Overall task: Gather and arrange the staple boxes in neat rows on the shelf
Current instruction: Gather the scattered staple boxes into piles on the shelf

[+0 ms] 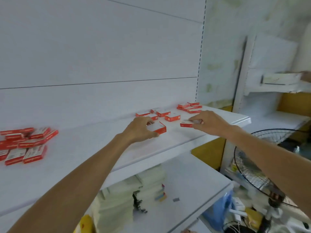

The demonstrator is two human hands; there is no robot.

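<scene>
On the shelf (168, 145), left hand (139, 126) grips one red staple box (159, 128), right hand (207, 121) pinches a second box (186, 125) — print unreadable.

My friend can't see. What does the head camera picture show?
Two bare hands reach onto a white shelf: the left hand grips one red staple box, the right hand pinches a second box. More boxes lie scattered behind, with a heap at far left.

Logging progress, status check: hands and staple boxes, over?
Left hand grips white-topped box. Right hand holds flat red box. Loose boxes scattered behind, jumbled pile far left. No obstruction between.
</scene>
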